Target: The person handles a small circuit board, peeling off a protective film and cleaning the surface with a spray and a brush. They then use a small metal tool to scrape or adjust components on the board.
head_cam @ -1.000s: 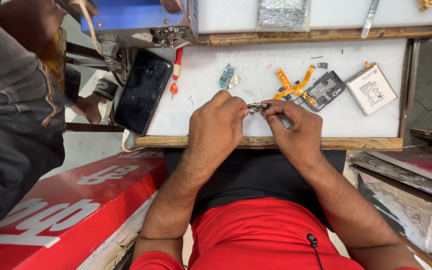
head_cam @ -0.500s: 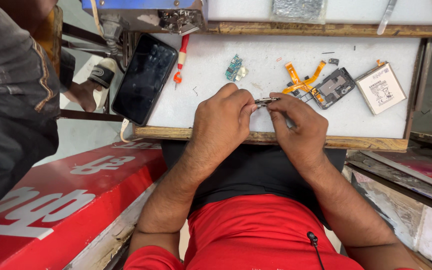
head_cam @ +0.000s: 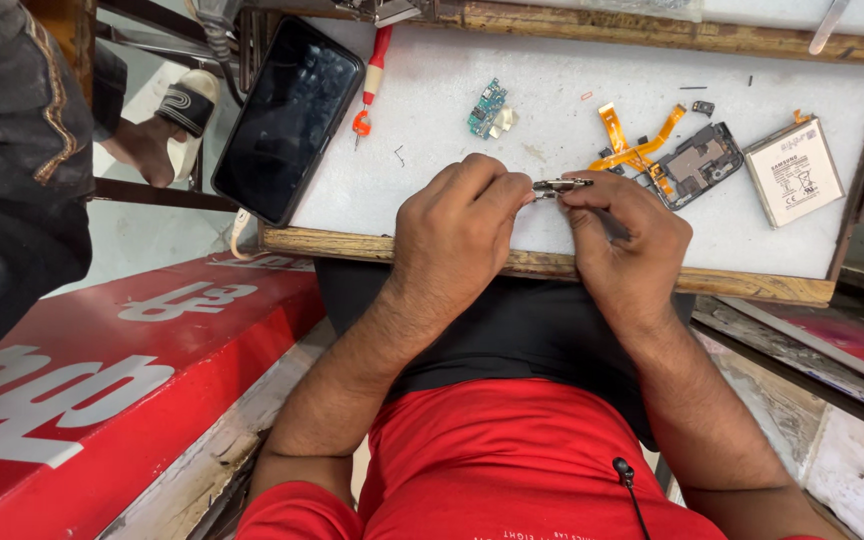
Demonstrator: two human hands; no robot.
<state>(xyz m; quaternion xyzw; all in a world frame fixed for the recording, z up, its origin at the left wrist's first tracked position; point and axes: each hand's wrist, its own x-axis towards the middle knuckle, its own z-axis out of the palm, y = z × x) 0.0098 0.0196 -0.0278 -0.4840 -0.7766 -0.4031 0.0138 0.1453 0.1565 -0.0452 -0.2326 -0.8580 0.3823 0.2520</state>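
Metal bit [head_cam: 559,185], small and silvery, is pinched between my two hands right in the middle of the frame, just above the near wooden edge of the white work board [head_cam: 552,70]. My left hand [head_cam: 455,228] has thumb and forefinger pressed together on its left end, and my right hand [head_cam: 624,240] is pinching the other end, with a thin dark tool [head_cam: 612,225] tucked under its fingers. Can't make out what the part actually is, too small.

Compared with a second ago, my hands and the part sit pretty much the same, fingertips together over the same spot on the board. What shifted is my head: the view dropped closer, so the top shelf slid out of frame. So the fiddling is still on and nothing's been set down.

Around it: orange flex cable [head_cam: 632,145] and a dark phone frame piece [head_cam: 697,160] just up and right, a white battery [head_cam: 794,172] at the right edge, a little green circuit board [head_cam: 487,108] upper middle, red screwdriver [head_cam: 370,80] and a black phone [head_cam: 287,115] upper left.
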